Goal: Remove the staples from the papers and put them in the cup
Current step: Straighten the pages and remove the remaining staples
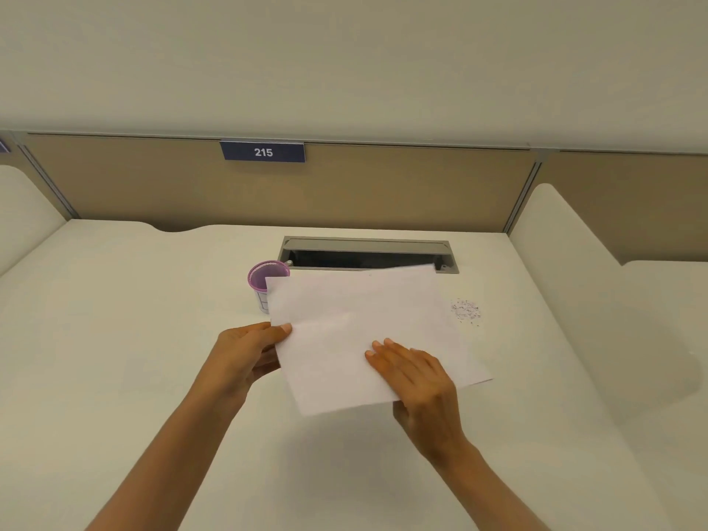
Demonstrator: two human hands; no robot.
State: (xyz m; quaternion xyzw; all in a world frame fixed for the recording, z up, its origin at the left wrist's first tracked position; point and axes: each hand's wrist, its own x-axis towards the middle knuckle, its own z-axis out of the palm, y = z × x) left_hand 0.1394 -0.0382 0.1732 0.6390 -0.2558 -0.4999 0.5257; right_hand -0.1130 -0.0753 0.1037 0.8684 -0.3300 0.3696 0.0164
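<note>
The person is holding up a thin stack of plain white paper sheets (pixel 360 331) with both hands above the pale cream desk top (pixel 115 320). The left hand (pixel 245 354) is pinching the left edge, with the thumb on top and the fingers tucked under, so the sheets are not slipping. The right hand (pixel 417 381) is lying with flat fingers on top of the near right part and the thumb is going under the bottom edge, so it is closed on the paper too. Holding both sides is probably keeping the sheets flat and steady for a look. I cannot see any staple on them. The small purple cup (pixel 264 277) is standing just past the left hand's pinch, partly hidden behind the top left corner of the sheets, close enough to drop staples in. A little pile of tiny specks (pixel 465 311) is lying on the desk beyond the right hand.
</note>
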